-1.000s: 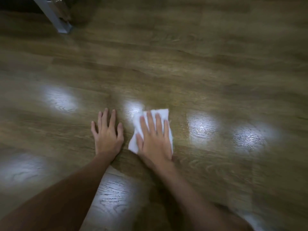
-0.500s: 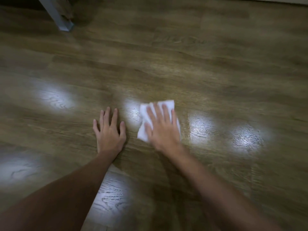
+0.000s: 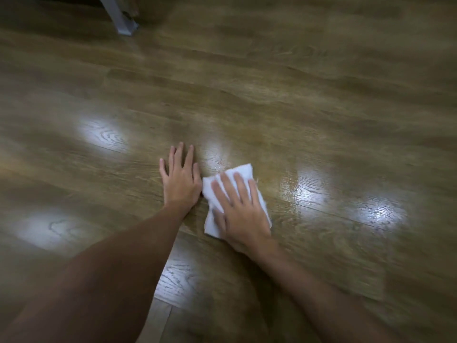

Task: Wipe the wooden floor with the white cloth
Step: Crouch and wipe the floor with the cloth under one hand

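My right hand [image 3: 241,214] lies flat on the white cloth [image 3: 236,172], fingers straight and a little spread, pressing it onto the wooden floor [image 3: 296,107]. My left hand [image 3: 180,180] rests flat on the floor just beside the cloth, fingers spread, holding nothing. Bright light spots shine on the boards. A grey furniture leg [image 3: 118,17] stands far away at top left.
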